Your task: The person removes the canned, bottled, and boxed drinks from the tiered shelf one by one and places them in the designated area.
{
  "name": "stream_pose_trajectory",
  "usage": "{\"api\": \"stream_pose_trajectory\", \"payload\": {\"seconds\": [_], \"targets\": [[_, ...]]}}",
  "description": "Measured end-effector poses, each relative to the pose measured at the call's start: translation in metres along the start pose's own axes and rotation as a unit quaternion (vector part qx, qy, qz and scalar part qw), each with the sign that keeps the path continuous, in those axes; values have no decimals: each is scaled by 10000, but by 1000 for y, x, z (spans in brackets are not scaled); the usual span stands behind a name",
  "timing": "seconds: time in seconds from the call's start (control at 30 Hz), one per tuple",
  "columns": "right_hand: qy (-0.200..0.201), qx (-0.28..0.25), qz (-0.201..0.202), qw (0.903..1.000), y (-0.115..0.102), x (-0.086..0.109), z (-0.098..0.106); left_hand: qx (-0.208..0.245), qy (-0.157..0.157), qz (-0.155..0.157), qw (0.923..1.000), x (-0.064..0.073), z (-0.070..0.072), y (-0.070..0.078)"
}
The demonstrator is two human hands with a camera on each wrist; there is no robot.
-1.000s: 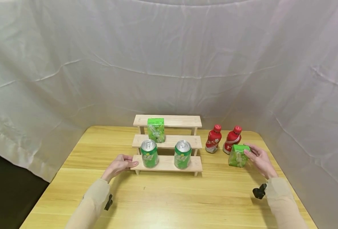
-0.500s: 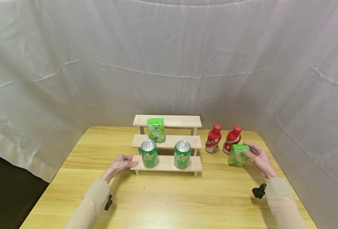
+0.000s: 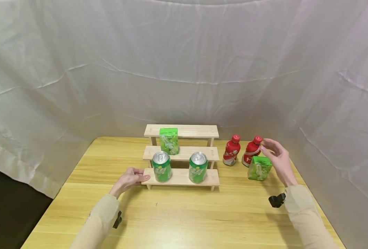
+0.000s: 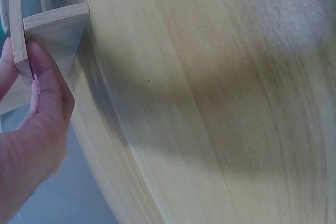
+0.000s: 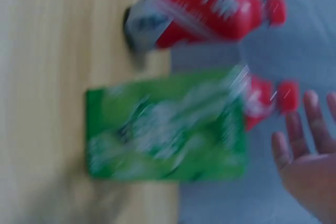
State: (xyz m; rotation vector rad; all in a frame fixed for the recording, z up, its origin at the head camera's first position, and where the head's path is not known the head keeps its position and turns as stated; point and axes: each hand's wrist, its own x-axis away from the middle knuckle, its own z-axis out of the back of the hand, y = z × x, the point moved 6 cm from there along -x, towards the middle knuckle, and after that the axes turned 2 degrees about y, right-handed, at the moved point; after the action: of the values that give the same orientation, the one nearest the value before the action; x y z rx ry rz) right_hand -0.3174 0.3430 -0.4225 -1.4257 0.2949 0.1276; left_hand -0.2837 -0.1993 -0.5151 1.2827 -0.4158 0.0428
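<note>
My left hand pinches the left end of the lowest board of a three-step wooden display rack. In the left wrist view, thumb and fingers lie on either side of that board. My right hand holds nothing; its fingers are loosely spread near the cap of the right-hand red bottle, above a green juice carton on the table. The right wrist view is blurred, with the carton in front, partly covering that bottle, and the fingers apart from the carton.
A second red bottle stands left of the first. Two green soda cans are on the rack's lowest step, and another green carton is on the middle one. Grey curtain hangs behind the wooden table.
My right hand has let go of the green carton and moved up and slightly left toward the right-hand red bottle. The left hand keeps its hold on the rack.
</note>
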Motion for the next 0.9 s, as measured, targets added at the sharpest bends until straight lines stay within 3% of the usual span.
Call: {"api": "stream_pose_trajectory", "payload": {"seconds": [0.17,0.47,0.9], "targets": [[-179,624,-11,9979,-29,-6,-22,24,1,-12,10000,-1,0,0],[-1080,1366,-349,9841,-67,-21,-67,97,15,-12,10000,-1,-1,0],[-2377,1129,-384,9640,-99,-43,-155,70,-15,-36,10000,-1,0,2]]}}
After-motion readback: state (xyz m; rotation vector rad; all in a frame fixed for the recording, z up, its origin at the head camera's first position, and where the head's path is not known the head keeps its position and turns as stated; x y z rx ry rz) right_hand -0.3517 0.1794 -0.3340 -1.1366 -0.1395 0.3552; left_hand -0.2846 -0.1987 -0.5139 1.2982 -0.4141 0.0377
